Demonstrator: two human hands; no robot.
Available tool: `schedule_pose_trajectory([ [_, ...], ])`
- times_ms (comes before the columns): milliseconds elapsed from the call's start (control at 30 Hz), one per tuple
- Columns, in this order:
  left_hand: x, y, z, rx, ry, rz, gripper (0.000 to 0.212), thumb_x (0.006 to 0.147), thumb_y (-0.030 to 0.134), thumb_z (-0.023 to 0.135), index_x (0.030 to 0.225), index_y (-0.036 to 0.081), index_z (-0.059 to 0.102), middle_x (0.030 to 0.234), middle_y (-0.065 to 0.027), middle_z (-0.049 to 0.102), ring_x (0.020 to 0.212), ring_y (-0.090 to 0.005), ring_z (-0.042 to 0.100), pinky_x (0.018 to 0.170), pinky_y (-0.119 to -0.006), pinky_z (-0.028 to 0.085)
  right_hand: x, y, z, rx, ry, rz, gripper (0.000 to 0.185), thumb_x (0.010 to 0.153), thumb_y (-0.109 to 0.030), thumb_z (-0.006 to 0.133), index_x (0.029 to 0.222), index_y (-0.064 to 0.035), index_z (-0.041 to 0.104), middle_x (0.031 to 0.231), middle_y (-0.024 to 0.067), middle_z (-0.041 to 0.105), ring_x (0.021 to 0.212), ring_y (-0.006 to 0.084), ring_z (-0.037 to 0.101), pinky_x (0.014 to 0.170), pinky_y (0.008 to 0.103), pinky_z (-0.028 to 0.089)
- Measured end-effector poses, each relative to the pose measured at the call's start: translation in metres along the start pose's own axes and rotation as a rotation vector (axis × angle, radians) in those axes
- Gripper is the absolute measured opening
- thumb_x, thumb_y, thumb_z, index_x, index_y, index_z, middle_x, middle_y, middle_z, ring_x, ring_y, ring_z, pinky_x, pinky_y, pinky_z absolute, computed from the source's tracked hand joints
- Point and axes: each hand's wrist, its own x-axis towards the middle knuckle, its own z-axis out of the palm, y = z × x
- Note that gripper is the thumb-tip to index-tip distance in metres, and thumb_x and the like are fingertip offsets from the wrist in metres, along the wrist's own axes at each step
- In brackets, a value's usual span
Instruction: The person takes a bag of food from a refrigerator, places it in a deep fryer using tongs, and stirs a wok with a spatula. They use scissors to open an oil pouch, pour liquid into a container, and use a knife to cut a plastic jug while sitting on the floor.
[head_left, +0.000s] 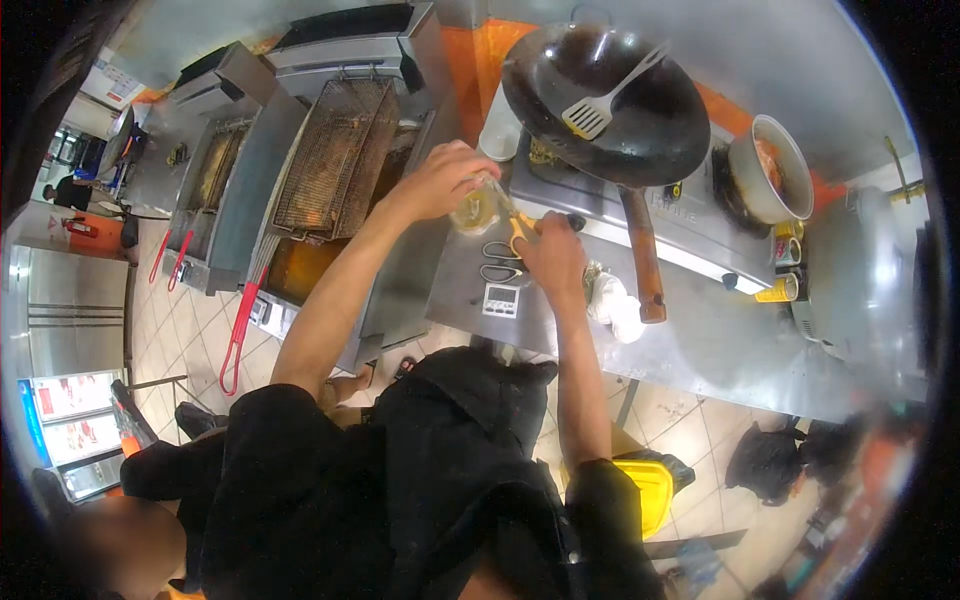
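My left hand (456, 178) pinches a small clear plastic piece, perhaps the top of a bag, above a clear container (477, 211) of yellowish liquid on the steel counter. My right hand (553, 256) grips yellow-handled scissors (520, 228). Their blades point up toward the left fingers; whether they touch the plastic cannot be made out. Beside the right hand lie dark-handled scissors (500, 262), and a white digital timer (500, 300) sits below them. White bundled bags (616, 306) rest to the right of my right wrist.
A large wok (637, 142) holding a slotted spatula (589, 118) sits on the stove, its wooden handle (642, 262) jutting over the counter. A pot (776, 172) stands farther right. Left are deep fryers with wire baskets (334, 161) and a red handle (238, 337). Another person (142, 525) is at lower left.
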Motion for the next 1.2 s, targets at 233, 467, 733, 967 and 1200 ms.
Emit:
schedule_pose_trajectory([
  [233,0.002,0.001,0.002,0.051,-0.022,0.075,0.023,0.088,0.007,0.063,0.110,0.011,0.068,0.105,-0.0074,0.066,0.109,-0.0288,0.056,0.102,-0.043,0.038,0.017,-0.019,-0.018,-0.168,-0.095,0.034,0.044,0.073,-0.025,0.084,0.101,0.0019,0.064,0.103,0.0222,0.068,0.093,0.0399,0.070,0.081,0.0463,0.058],
  [467,-0.003,-0.004,0.002,0.059,-0.072,0.083,0.025,0.090,0.008,0.062,0.114,0.011,0.068,0.108,-0.0077,0.067,0.111,-0.0276,0.057,0.103,-0.043,0.038,0.029,-0.059,-0.043,-0.271,-0.074,0.039,0.033,0.076,-0.019,0.080,0.099,0.0004,0.068,0.102,0.0206,0.070,0.093,0.0372,0.071,0.079,0.0444,0.059],
  [733,0.000,-0.002,0.005,0.036,-0.043,0.043,0.022,0.092,0.010,0.063,0.113,0.013,0.069,0.111,-0.0052,0.068,0.114,-0.0248,0.057,0.105,-0.041,0.036,0.046,-0.063,-0.060,-0.365,-0.064,-0.001,0.017,0.078,-0.016,0.073,0.089,-0.0033,0.072,0.090,0.0189,0.072,0.088,0.0351,0.072,0.076,0.0421,0.059],
  [967,-0.006,-0.001,-0.002,0.070,-0.033,0.007,0.028,0.092,0.019,0.064,0.119,0.016,0.069,0.114,-0.0047,0.066,0.117,-0.0250,0.055,0.114,-0.049,0.030,-0.020,0.001,-0.062,-0.126,-0.190,0.222,0.032,0.070,-0.029,0.079,0.082,-0.0005,0.071,0.089,0.0199,0.070,0.081,0.0406,0.068,0.073,0.0470,0.055],
  [1200,-0.002,0.038,0.008,0.162,0.307,-0.027,0.036,0.088,0.023,0.069,0.124,0.021,0.069,0.129,-0.0068,0.058,0.130,-0.0258,0.049,0.119,-0.061,0.017,-0.111,0.085,-0.065,-0.183,-0.021,0.351,0.026,0.069,-0.028,0.083,0.076,-0.0048,0.073,0.083,0.0171,0.070,0.079,0.0373,0.067,0.072,0.0466,0.053],
])
